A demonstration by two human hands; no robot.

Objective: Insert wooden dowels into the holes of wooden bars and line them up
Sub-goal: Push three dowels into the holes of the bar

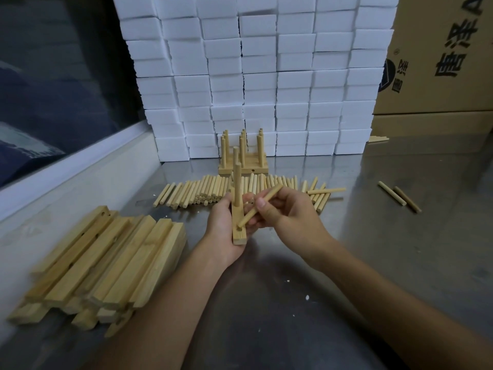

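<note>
1. The left hand (222, 231) gripped a wooden bar (239, 231) from its left side, fingers curled round it, holding it above the counter (346, 249).
2. One dowel (236, 177) stood upright in the bar's far hole.
3. The right hand (290, 217) pinched a second dowel (260, 206), thumb on top, tilted so its lower end touched the bar just beside the near hole (240, 229).
4. Beyond the bar, a loose row of dowels (213, 190) lay on the counter, some stacked.
5. Behind that row stood the finished bars (243, 166), side by side with their pegs upright.
6. Left of the bar lay a pile of bare bars (106, 260), several showing drilled holes.
7. Far right of the bar, two stray dowels (399, 199) lay together.
8. A wall of white foam blocks (266, 76) rose behind the finished bars, with a cardboard box (440, 57) at its right.
</note>
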